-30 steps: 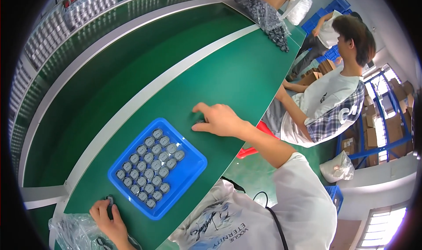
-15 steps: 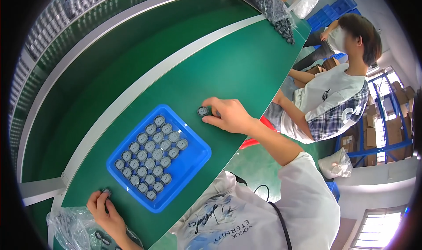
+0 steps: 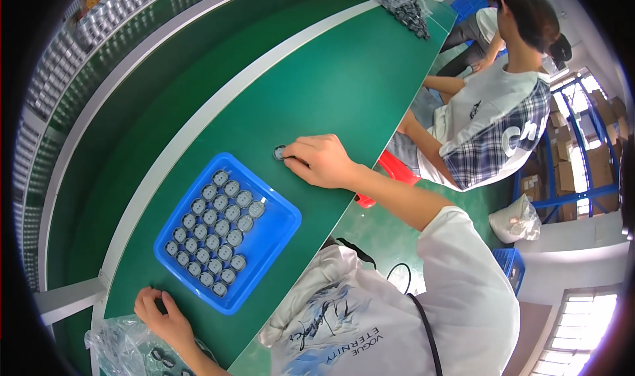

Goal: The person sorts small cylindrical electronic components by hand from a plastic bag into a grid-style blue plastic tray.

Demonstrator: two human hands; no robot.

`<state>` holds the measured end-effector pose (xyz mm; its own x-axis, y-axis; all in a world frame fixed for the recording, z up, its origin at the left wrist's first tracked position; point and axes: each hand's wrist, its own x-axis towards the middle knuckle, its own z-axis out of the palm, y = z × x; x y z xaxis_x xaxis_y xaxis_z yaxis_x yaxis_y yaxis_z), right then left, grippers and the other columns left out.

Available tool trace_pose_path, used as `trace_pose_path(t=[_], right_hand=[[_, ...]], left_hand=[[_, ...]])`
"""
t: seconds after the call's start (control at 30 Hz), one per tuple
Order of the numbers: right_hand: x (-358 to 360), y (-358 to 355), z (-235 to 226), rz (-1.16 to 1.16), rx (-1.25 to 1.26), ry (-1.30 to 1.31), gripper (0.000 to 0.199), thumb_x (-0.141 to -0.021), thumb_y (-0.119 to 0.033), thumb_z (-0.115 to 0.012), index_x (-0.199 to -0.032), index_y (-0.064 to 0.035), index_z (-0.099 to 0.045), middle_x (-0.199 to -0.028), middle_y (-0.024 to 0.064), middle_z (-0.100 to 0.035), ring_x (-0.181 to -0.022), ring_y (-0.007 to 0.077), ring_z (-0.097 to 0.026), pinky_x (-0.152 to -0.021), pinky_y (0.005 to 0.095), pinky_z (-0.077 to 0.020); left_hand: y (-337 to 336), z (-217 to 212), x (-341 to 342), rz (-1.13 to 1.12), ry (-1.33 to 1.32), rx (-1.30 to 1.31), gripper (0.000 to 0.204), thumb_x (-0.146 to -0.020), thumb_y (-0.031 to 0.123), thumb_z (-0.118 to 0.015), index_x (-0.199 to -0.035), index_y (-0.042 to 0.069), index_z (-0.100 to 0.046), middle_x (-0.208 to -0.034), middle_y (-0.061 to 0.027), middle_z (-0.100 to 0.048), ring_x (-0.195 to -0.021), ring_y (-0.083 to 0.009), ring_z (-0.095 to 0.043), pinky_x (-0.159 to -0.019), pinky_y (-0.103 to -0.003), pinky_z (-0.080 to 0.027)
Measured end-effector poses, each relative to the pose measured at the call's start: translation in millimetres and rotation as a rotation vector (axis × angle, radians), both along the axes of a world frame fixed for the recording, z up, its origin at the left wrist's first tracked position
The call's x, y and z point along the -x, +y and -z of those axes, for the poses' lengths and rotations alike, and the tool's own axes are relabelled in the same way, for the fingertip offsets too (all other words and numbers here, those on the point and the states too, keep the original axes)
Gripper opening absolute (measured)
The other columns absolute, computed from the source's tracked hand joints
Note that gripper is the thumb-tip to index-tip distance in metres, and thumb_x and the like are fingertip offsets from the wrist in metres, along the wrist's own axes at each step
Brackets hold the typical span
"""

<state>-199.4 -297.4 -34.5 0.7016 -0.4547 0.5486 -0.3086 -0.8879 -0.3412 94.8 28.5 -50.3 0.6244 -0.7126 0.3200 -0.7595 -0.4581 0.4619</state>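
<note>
My right hand (image 3: 321, 161) rests low over the green bench, thumb and fingers closed on a small round grey-and-black part (image 3: 279, 152). The part touches the bench beyond the upper right edge of a blue tray (image 3: 272, 247). Several rows of like round parts (image 3: 211, 242) lie face up in the tray, leaving bare floor along its right side. At lower left my left hand (image 3: 164, 316) is curled on the bench, with a small dark part (image 3: 160, 304) showing between its thumb and fingers. Beside its wrist lies a clear plastic bag (image 3: 112, 339) with several dark parts (image 3: 162, 358).
A pale rail (image 3: 198, 121) runs along the bench's far side. Another plastic bag spills a heap of dark parts (image 3: 411, 17) at the far end. A co-worker (image 3: 493, 118) sits to the right, near a red stool (image 3: 397, 169). Blue shelving (image 3: 582, 194) holds cartons.
The view has shifted slightly. My right hand still grips the round part, its fingers now covering more of it. My left fingers have curled in, and the dark part sits deeper between them.
</note>
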Motion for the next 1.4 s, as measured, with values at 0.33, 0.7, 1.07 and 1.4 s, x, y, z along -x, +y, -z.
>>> trace_pose_path(t=[0.33, 0.7, 1.07, 1.4], right_hand=[[-8, 9, 3, 0.034, 0.022, 0.047, 0.011, -0.082, -0.020, -0.067, -0.085, -0.0107, -0.062, -0.073, 0.0055, -0.061, -0.066, 0.0261, -0.064, -0.055, 0.0407, -0.0498], [-15, 12, 25, 0.076, 0.071, 0.014, 0.011, -0.085, -0.021, -0.060, -0.083, -0.0099, -0.059, -0.076, 0.0069, -0.063, -0.068, 0.0287, -0.065, -0.058, 0.0426, -0.0520], [-3, 20, 18, 0.098, -0.052, 0.022, 0.010, -0.084, -0.020, -0.058, -0.086, -0.0097, -0.060, -0.081, 0.0073, -0.064, -0.076, 0.0281, -0.066, -0.065, 0.0434, -0.0526], [9, 20, 18, 0.093, -0.035, 0.006, 0.011, -0.084, -0.017, -0.063, -0.092, -0.0105, -0.066, -0.085, 0.0059, -0.067, -0.076, 0.0257, -0.067, -0.065, 0.0393, -0.0545]], left_hand=[[-1, 15, -8, -0.032, -0.033, 0.126, 0.012, -0.083, 0.002, -0.064, -0.084, 0.001, -0.052, -0.113, -0.0172, -0.057, -0.106, -0.0345, -0.053, -0.087, -0.042, -0.044], [-4, -12, 9, -0.112, -0.020, 0.031, 0.016, -0.086, 0.012, -0.066, -0.081, -0.002, -0.061, -0.082, -0.0205, -0.059, -0.080, -0.0388, -0.056, -0.073, -0.050, -0.047], [10, -12, 11, -0.116, -0.042, 0.078, 0.018, -0.087, 0.010, -0.061, -0.099, -0.001, -0.068, -0.133, -0.0253, -0.053, -0.114, -0.0445, -0.054, -0.095, -0.050, -0.047], [16, 12, 4, -0.109, -0.084, 0.109, 0.016, -0.075, -0.002, -0.066, -0.083, 0.001, -0.053, -0.096, -0.0150, -0.055, -0.096, -0.0366, -0.052, -0.083, -0.045, -0.043]])
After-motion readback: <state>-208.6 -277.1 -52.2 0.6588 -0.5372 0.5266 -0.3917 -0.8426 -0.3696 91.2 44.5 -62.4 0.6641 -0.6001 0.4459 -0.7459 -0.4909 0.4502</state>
